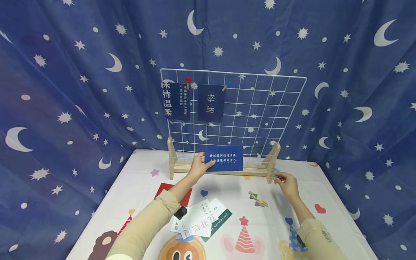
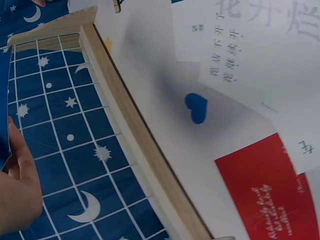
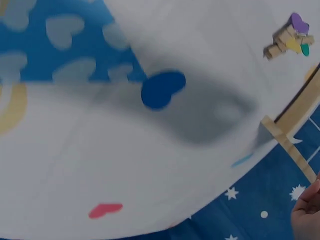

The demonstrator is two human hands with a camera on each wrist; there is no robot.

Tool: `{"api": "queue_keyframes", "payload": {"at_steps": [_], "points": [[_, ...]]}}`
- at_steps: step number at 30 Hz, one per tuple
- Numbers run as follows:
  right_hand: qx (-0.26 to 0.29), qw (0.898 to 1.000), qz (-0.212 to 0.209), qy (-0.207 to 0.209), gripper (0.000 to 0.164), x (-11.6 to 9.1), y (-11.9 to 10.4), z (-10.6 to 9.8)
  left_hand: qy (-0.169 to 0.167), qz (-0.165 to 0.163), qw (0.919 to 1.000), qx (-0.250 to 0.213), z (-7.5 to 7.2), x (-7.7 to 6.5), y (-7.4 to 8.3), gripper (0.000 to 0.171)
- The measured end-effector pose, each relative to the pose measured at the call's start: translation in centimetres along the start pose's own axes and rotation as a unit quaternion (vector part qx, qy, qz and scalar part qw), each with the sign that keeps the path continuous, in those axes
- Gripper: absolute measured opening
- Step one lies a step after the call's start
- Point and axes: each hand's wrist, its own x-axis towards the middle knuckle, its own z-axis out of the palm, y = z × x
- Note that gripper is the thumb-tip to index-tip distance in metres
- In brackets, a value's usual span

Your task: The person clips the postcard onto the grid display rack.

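My left hand [image 1: 197, 166] pinches a blue card [image 1: 224, 159] with white lettering by its left end, thumb in front, before the lower part of the white wire grid [image 1: 260, 106]. In the left wrist view, that hand [image 2: 22, 180] and a sliver of the card show at the left edge. My right hand [image 1: 287, 184], beside the right foot of the wooden stand [image 1: 274, 159], pinches a small clothespin, mostly hidden, with a bit of green showing. Two dark blue cards hang on the grid: one [image 1: 177, 103] under a red-heart clothespin [image 1: 188, 82], the other [image 1: 211, 103] under a blue-heart clothespin [image 1: 226, 85].
Several loose clothespins [image 1: 258, 199] lie on the table right of centre. White cards [image 1: 196, 218], a green card [image 1: 219, 224] and a red card [image 1: 186, 198] overlap near my left forearm. A starry blue curtain [image 1: 97, 90] stands behind the grid.
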Motion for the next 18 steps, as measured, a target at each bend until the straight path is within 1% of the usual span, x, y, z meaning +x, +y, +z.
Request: {"api": "queue_keyframes", "payload": {"at_steps": [2,6,10,14,18], "points": [[-0.005,1.0,-0.004,-0.002,0.019,0.3,-0.2,-0.4,-0.004,0.011,0.9998,0.018,0.2,0.2,0.6,0.05],[-0.008,1.0,-0.003,-0.01,0.021,0.5,-0.4,-0.8,-0.012,0.021,0.9994,0.023,0.5,0.5,1.6,0.052],[-0.01,1.0,-0.004,-0.003,0.022,0.6,-0.3,-1.0,-0.024,0.029,0.999,0.024,0.9,0.6,2.3,0.053],[0.001,0.999,-0.032,0.005,0.018,1.0,-0.5,-1.1,-0.028,0.043,0.9985,0.018,1.0,1.1,2.9,0.047],[0.018,0.998,-0.057,0.001,0.017,1.4,-0.8,-1.2,-0.014,0.042,0.9987,0.027,1.0,1.6,3.3,0.054]]}}
